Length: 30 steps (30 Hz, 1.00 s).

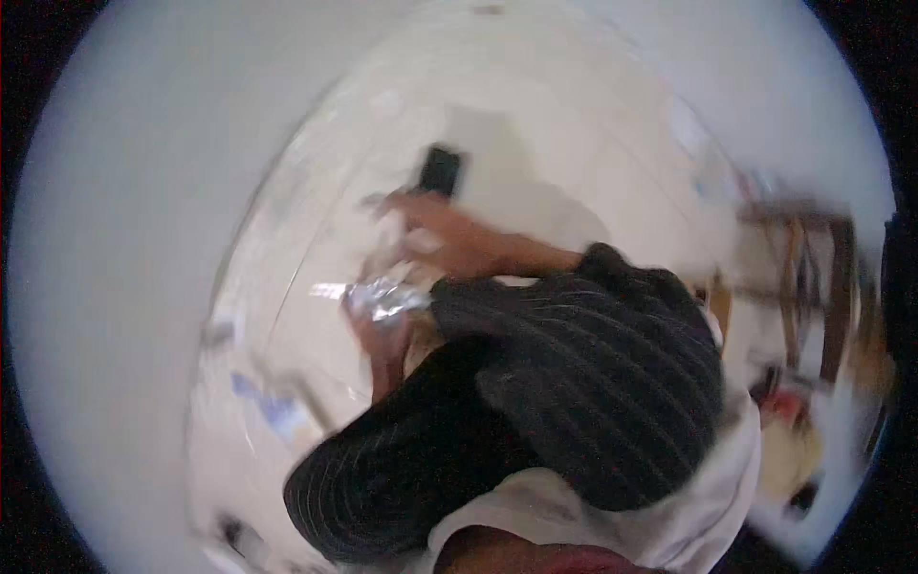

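The picture is smeared by motion. My left hand (371,330) comes up beside my knee and is closed around a shiny, crinkled, silvery thing (387,298) that looks like foil or clear plastic. Just above it, my right hand (430,237) reaches in from the right, its forearm crossing over my leg. Its fingers are too blurred to show whether they grip anything; something whitish shows by the fingers. A black, flat, rectangular thing (441,170) lies on the floor just beyond my right hand.
My bent legs in dark striped trousers (593,383) fill the middle. Pale floor tiles (574,105) stretch ahead, bounded by walls. A blue and white thing (277,411) lies at the left. Brown wooden furniture (837,287) stands at the right, with a blurred red thing (786,407) near it.
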### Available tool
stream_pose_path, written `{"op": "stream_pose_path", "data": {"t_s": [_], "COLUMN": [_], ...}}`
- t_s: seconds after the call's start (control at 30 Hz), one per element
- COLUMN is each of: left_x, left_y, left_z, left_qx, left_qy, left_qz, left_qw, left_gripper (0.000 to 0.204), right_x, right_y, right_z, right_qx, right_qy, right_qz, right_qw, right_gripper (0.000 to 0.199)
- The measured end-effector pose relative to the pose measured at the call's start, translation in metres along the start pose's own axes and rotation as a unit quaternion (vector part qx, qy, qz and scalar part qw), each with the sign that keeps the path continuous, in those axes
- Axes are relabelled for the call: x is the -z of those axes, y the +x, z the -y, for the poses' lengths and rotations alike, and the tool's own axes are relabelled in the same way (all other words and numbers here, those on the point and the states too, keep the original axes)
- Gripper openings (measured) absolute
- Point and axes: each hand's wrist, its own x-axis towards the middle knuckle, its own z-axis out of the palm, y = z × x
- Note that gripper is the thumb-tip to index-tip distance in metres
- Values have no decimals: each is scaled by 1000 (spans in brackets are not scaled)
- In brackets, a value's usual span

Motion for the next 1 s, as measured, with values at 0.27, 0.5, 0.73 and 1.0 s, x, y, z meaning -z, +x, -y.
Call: {"op": "stream_pose_path", "data": {"t_s": [0.27,0.5,0.73,1.0], "left_x": [-32,-50,-62,-52], "left_y": [7,12,18,12], "left_z": [-84,-55,-64,-75], "left_qx": [176,-24,87,141], "left_qy": [-605,-754,-615,-620], "left_qz": [-234,-151,-327,-285], "left_qw": [740,639,712,717], "left_gripper": [60,61,62,62], "right_x": [18,33,37,32], "right_y": [121,239,272,269], "right_z": [-39,-168,-162,-174], "right_qx": [78,220,250,331], "right_qy": [-49,-330,-495,-487], "right_qz": [-23,-50,11,85], "right_qw": [995,917,832,804], "right_gripper": [63,47,30,23]}}
